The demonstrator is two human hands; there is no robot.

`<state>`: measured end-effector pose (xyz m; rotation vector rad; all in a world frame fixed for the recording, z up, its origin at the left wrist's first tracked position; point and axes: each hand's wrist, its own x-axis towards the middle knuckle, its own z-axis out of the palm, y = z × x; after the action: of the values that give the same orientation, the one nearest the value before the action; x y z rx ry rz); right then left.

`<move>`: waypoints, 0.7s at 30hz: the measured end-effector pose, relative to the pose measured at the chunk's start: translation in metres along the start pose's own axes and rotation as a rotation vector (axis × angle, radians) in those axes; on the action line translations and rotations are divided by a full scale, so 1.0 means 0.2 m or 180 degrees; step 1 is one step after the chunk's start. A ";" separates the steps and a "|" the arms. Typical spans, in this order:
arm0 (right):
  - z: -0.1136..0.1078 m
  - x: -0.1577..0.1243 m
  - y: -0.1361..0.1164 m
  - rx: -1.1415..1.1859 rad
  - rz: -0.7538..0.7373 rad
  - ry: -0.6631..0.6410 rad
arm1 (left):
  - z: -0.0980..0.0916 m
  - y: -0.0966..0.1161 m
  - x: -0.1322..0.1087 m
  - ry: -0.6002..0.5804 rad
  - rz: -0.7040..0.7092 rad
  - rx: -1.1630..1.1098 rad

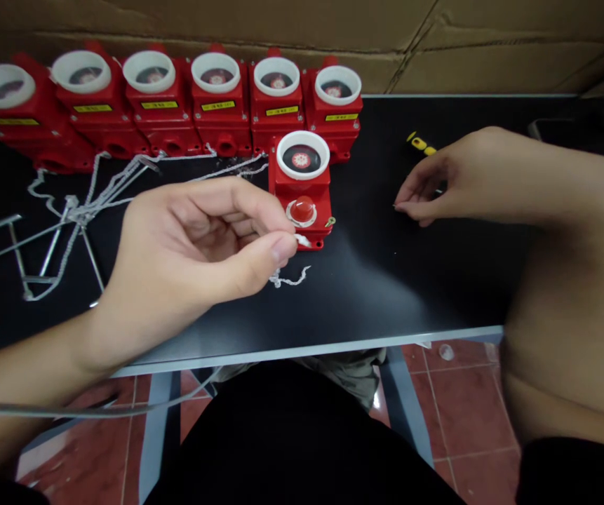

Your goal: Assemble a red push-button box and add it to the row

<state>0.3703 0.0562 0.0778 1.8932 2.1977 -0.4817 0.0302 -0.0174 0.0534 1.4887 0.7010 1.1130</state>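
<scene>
My left hand (201, 245) pinches the end of a white cord (302, 240) between thumb and forefinger. It is in front of a red alarm box (325, 189) with a white-rimmed round window and a round red lens; a small brass-coloured piece (330, 221) sits at its right side. More white cord (294, 282) curls on the table below the box. My right hand (433, 186) is over the table to the right, its thumb and fingers pinched together. What they hold, if anything, is too small to make out. A yellow tool (420, 144) lies just behind this hand.
Several similar red boxes (222, 116) stand in a row at the back left. White cords run from them to a tangle of small metal T-shaped hammers (52, 252) on the left. Brown cardboard (302, 24) borders the black table (386, 294). A grey cable (165, 405) hangs in front.
</scene>
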 end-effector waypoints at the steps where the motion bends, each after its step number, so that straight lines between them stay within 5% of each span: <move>1: 0.00 0.00 0.00 0.0054 -0.0046 -0.0013 | 0.00 0.00 0.00 -0.0005 0.0029 0.0018; 6: 0.00 0.02 0.01 0.0243 -0.0346 0.0009 | 0.00 0.02 -0.01 -0.0040 0.0026 0.0030; 12: -0.04 -0.16 -0.10 0.1306 -0.1263 0.0798 | 0.02 0.04 -0.02 0.0146 -0.0182 0.0060; 15: 0.02 -0.25 -0.21 0.2110 -0.2008 0.1272 | 0.02 0.04 -0.03 0.0101 -0.0119 0.0144; 18: 0.13 -0.26 -0.29 0.2115 -0.2862 0.1678 | 0.03 0.03 -0.03 0.0099 -0.0079 0.0227; 21: 0.22 -0.23 -0.33 0.1945 -0.3186 0.1947 | 0.03 0.01 -0.03 0.0054 -0.0038 0.0312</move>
<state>0.3105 -0.0104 0.0618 1.0042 3.7098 -0.8745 0.0320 -0.0262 0.0540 1.5573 0.7847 1.0967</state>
